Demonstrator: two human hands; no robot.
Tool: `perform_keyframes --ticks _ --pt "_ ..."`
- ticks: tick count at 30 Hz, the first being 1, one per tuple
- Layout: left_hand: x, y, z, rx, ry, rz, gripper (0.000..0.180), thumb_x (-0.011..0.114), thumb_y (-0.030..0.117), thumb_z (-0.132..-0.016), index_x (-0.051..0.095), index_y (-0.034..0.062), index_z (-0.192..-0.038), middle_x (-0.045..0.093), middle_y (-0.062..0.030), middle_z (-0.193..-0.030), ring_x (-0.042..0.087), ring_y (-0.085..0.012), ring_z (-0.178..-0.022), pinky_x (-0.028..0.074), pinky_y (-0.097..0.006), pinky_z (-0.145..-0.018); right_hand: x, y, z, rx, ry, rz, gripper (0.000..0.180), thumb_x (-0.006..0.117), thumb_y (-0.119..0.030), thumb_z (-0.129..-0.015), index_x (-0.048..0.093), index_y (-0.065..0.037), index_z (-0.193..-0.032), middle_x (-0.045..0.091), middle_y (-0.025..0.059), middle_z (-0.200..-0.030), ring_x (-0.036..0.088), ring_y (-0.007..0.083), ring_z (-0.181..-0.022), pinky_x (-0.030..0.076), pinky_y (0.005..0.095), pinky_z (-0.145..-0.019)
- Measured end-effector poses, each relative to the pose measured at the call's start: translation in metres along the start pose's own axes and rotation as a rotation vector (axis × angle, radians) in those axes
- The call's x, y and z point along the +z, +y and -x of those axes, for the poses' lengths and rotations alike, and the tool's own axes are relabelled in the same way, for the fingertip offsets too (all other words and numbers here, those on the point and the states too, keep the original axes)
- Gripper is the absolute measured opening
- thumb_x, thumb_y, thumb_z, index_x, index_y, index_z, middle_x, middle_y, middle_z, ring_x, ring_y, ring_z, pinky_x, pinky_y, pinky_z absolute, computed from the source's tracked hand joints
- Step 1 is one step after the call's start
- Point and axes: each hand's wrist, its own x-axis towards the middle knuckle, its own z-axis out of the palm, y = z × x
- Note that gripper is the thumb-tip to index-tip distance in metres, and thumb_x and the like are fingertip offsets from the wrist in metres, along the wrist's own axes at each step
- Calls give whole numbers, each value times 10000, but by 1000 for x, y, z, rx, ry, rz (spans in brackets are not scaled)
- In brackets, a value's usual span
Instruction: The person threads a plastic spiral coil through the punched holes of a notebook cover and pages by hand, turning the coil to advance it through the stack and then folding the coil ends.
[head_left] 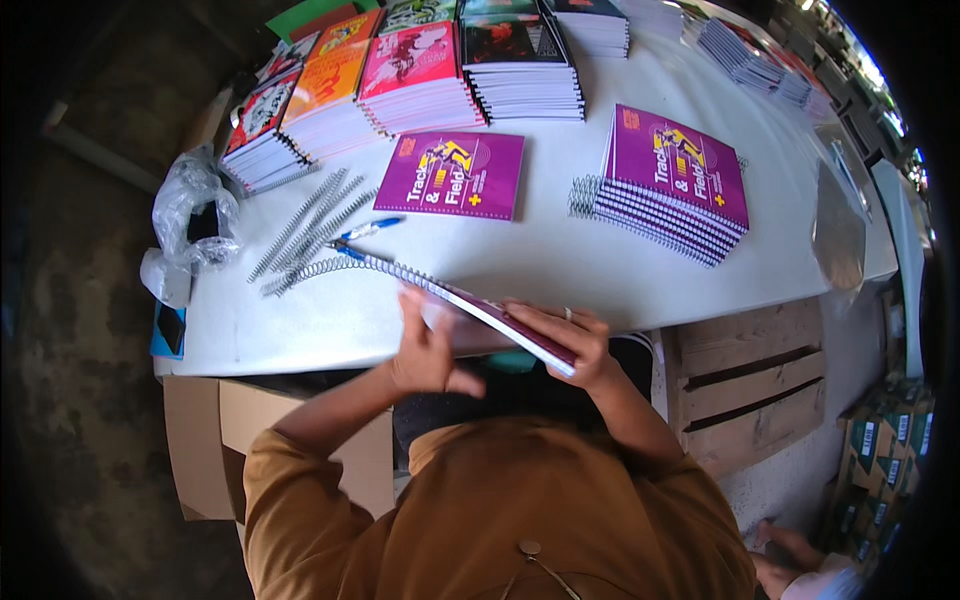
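My right hand [570, 338] grips a thin purple notebook [510, 328] by its right end, thumb below and fingers over the cover. The notebook is tilted, its bound edge up. A spiral wire coil [335, 265] runs along that edge, and its loose end trails left over the table. Just below the left part of the notebook is my left hand [425, 350], slightly blurred, fingers spread and holding nothing. Blue-handled pliers [368, 229] lie behind the coil. Several loose wire coils [310, 225] rest at the left.
A purple notebook [450, 175] lies flat on the white table [560, 250]. Right of it is a stack of spiral-bound purple notebooks [680, 190]. Tall book stacks [420, 90] line the back. A plastic bag [190, 215] hangs at the left edge; a cardboard box [255, 420] stands below.
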Motion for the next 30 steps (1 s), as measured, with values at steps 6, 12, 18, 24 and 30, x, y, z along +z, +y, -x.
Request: perform_keyframes --ticks 6,12,18,24,30 --pt "-12 -21 12 -305 -447 407 832 434 675 -780 397 -22 -1233 495 -155 -1214 414 -260 -1165 252 -498 -1000 16 -4 0 -115 -31 -2 400 667 -9 -705 612 -7 -1102 641 141 -1044 644 265 -898 515 354 -785" --pt "-19 -3 -37 304 -49 0 954 341 719 -789 108 43 -1422 255 -196 -1419 299 -464 -1240 185 -670 -969 10 1 0 -34 -26 19 433 656 16 -710 590 -15 -1137 634 137 -1067 645 258 -906 518 342 -783" --pt "6 28 -13 154 -155 55 1080 417 755 -724 131 -47 -1388 241 -319 -1362 231 -512 -1243 150 -640 -995 12 11 0 -9 33 29 430 649 5 -725 583 -27 -1149 633 111 -1079 638 254 -928 516 335 -788" --pt "1 4 -63 175 -75 -2 924 401 709 -777 296 -26 -1327 359 -177 -1341 336 -365 -1224 214 -558 -1015 23 0 -3 -34 -7 18 460 662 -5 -707 573 -31 -1158 619 114 -1108 635 246 -942 518 337 -785" --pt "12 23 -55 522 245 93 900 341 739 -780 399 -36 -1234 497 -131 -1247 364 -298 -1238 243 -542 -1018 24 7 1 -2 -35 -28 505 659 0 -667 575 -49 -1162 617 104 -1116 628 245 -962 518 344 -806"
